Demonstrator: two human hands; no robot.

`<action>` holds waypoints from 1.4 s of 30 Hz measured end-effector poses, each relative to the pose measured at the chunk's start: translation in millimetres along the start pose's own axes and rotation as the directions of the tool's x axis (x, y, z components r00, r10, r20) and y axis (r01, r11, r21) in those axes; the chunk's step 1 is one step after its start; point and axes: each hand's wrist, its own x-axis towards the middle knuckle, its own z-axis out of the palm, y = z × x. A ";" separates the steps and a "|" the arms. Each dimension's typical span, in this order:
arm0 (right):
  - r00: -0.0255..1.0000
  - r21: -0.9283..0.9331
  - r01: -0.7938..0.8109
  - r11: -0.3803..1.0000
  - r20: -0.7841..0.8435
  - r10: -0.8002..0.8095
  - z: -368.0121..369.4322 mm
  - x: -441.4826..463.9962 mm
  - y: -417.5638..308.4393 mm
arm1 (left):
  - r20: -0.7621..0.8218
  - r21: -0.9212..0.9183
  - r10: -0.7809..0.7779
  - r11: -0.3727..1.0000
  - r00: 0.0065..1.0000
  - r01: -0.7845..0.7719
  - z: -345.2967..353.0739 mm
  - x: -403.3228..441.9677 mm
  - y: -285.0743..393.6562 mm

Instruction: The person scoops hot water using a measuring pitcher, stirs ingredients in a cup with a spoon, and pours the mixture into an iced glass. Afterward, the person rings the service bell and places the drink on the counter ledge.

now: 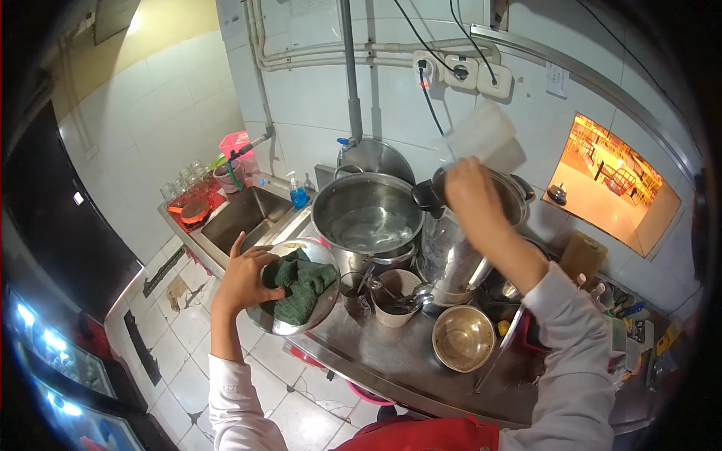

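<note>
At the left, my left hand (pixel 250 276) grips the rim of a shallow round metal dish (pixel 325 302), its thumb pressing on a crumpled dark green cloth (pixel 302 284) that lies in it. My right hand (pixel 472 188) is raised over a tall metal pot (pixel 514 197), fingers curled. Just above those fingers, a pale, flat, whitish piece (pixel 481 137) shows blurred against the wall; its kind and the exact grip are unclear. Between my hands stands a large metal pot (pixel 368 214) with clear water in it.
A tub of spoons and ladles (pixel 396 301) and a metal bowl (pixel 464 338) sit on the steel counter (pixel 376 361). To the left are a sink (pixel 248 218), a blue soap bottle (pixel 299 197) and several glasses (pixel 192 177). Wall sockets (pixel 460 71) with cords are above.
</note>
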 end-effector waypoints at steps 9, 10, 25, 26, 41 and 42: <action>0.958 0.104 0.198 0.975 0.190 -0.214 98.0 32.2 -174.7 | 0.012 -0.001 -0.043 0.999 0.999 0.043 5.3 -19.4 -3.9; 0.960 0.108 0.199 0.974 0.181 -0.216 115.4 34.2 -179.3 | 0.014 -0.002 -0.052 0.999 0.999 0.052 4.9 -23.2 -4.8; 0.840 0.732 -0.495 0.468 0.540 0.044 227.3 23.9 -181.2 | 0.029 -0.013 -0.112 0.994 0.993 0.112 4.2 -46.6 -21.9; 0.757 0.723 -0.652 0.228 0.641 0.129 228.5 24.0 -182.4 | 0.026 -0.020 -0.114 0.993 0.993 0.115 3.0 -45.6 -20.8; 0.511 0.563 -0.053 -0.825 0.725 0.462 30.0 78.5 -119.3 | -0.008 -0.004 -0.054 0.999 0.998 0.054 -0.8 -20.4 -5.2; 0.529 0.579 -0.042 -0.814 0.704 0.474 23.0 81.5 -103.3 | -0.003 -0.007 -0.050 0.999 0.999 0.050 -1.4 -18.2 -3.0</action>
